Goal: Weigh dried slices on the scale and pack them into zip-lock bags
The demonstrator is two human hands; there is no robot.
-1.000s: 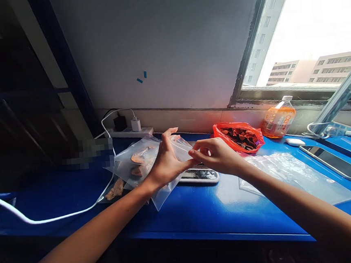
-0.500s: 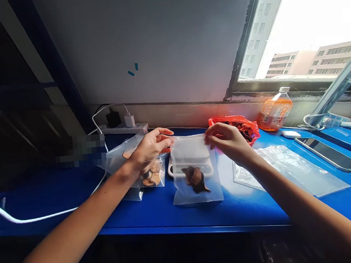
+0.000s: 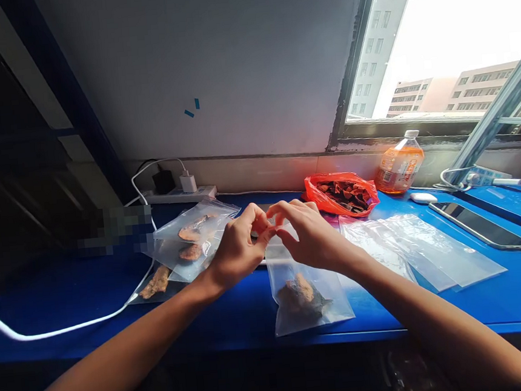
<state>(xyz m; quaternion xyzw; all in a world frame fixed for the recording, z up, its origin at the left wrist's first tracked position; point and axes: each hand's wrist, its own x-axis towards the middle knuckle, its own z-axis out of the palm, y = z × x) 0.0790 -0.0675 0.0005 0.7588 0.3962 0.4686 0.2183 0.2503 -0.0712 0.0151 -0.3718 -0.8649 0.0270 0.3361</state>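
My left hand [image 3: 245, 239] and my right hand [image 3: 307, 234] meet above the blue table, both pinching the top edge of a clear plastic bag [image 3: 280, 267]. Brown dried pieces [image 3: 303, 295] lie at the bottom of this bag, which hangs close to the table's front edge. A white kitchen scale [image 3: 263, 262] is mostly hidden behind the hands and the bag. Left of my left hand lie other clear bags [image 3: 207, 215] with brown dried slices [image 3: 190, 252] inside.
A red plastic bag [image 3: 368, 207] of dark dried pieces stands at the back. Flat clear bags [image 3: 457, 257] and a phone [image 3: 482, 225] lie on the right. An orange drink bottle [image 3: 399, 165] is by the window. A white cable [image 3: 71, 327] crosses the left side.
My hands have come together at the bag's top, the right one moving left along the edge. The bag has come nearer to me and its lower end has swung a little right.
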